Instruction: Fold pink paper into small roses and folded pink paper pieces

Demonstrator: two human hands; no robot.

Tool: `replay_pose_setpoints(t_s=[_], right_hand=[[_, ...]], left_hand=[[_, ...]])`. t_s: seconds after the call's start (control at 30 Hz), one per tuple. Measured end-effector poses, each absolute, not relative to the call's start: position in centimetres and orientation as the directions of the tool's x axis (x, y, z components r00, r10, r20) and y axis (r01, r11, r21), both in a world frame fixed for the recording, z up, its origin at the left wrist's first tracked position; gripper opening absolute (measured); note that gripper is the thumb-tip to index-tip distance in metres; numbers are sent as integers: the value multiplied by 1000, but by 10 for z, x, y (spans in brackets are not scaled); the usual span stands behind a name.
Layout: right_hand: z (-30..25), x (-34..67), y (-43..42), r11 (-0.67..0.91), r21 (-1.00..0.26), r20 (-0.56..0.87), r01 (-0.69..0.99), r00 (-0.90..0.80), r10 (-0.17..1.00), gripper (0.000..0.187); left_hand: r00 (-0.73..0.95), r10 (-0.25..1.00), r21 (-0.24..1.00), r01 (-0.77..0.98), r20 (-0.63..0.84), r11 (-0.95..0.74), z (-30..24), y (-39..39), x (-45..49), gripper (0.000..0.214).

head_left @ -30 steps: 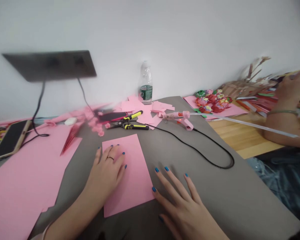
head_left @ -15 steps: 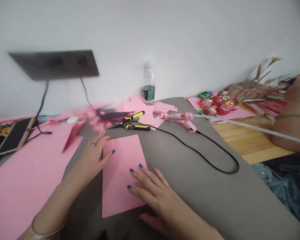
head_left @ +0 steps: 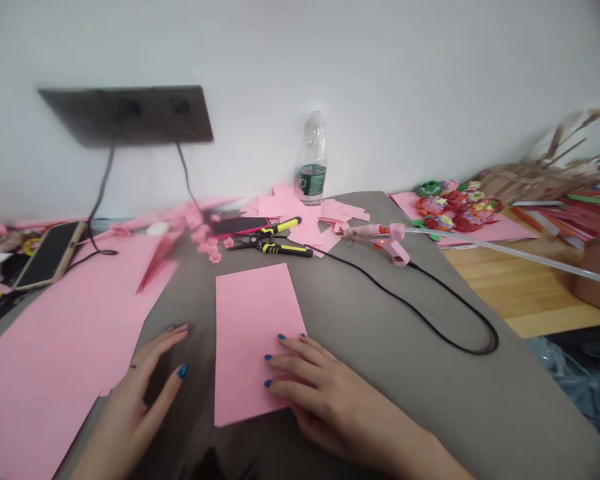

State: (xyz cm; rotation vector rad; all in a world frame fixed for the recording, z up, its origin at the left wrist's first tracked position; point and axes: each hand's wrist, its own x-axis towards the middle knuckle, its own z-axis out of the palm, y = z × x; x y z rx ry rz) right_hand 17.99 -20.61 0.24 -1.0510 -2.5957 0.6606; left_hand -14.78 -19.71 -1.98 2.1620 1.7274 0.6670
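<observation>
Two hands open, nothing gripped: right hand rests fingers flat on pink sheet; left hand lies beside. Sheet light, thin; you take free top edge.

Bg: plain white wall across full width of view, v. slightly darker toward the top corners. Dark rect. wall panel mounted low on it, 2 socket openings, edges a bit blurred. 2 black cables drop from panel down to table level. Main surface = grey-covered table, far end nearly at the wall. To its R, light wood boards, floor or lower table, can't tell. Bottom R: crumpled blue-grey plastic sheet. Light even, diffuse, no hard shadows.
</observation>
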Motion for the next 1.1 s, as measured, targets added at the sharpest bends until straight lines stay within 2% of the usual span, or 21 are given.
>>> replay_pose_setpoints(t_s=[0.13, 0.23, 0.3, 0.4, 0.47, 0.53, 0.6, 0.67, 0.73, 0.8, 0.87, 0.97, 1.1], right_hand=[[-7, 177, -209, 660, -483, 207, 575, -658, 724, 43], [-15, 169, -213, 627, -513, 359, 587, -517, 777, 44], [-18, 161, -216, 590, -550, 408, 591, -427, 807, 43], [-19, 149, -220, 544, -587, 403, 599, -366, 839, 46], [-19, 144, -221, 500, -603, 387, 621, -320, 865, 46], [-18, 142, -219, 454, -643, 382, 617, -255, 888, 35], [-16, 144, -217, 395, -749, 362, 532, -172, 916, 25], [-14, 148, -217, 271, -907, 275, 322, -32, 961, 19], [-11, 156, -221, 98, -995, 95, -7, 176, 980, 22], [-10, 168, -230, -10, -940, -139, -342, 356, 924, 34], [-15, 182, -244, -53, -836, -321, -546, 410, 854, 49], [-29, 207, -268, -41, -772, -458, -635, 509, 729, 62], [-44, 229, -291, -137, -688, -537, -713, 372, 757, 67]], left_hand=[[240, 959, 489, 825, 150, -283, -31, -215, -134, 41], [232, 957, 554, 780, 174, -289, -40, -223, -119, 45], [213, 953, 610, 733, 218, -303, -44, -227, -108, 46], [143, 965, 745, 613, 221, -262, -41, -230, -91, 44], [106, 975, 866, 450, 194, -221, -35, -229, -83, 46], [114, 977, 947, 247, 181, -204, -27, -225, -77, 50], [136, 970, 971, 100, 203, -217, -18, -220, -73, 55], [126, 963, 966, 77, 237, -248, -10, -215, -69, 56], [116, 958, 946, 167, 261, -277, -4, -212, -65, 51], [187, 940, 887, 319, 287, -334, -2, -210, -61, 46], [314, 898, 778, 460, 308, -428, -3, -209, -58, 43], [495, 807, 584, 567, 323, -582, -5, -206, -50, 44], [668, 691, 354, 598, 276, -719, -2, -199, -27, 48]])
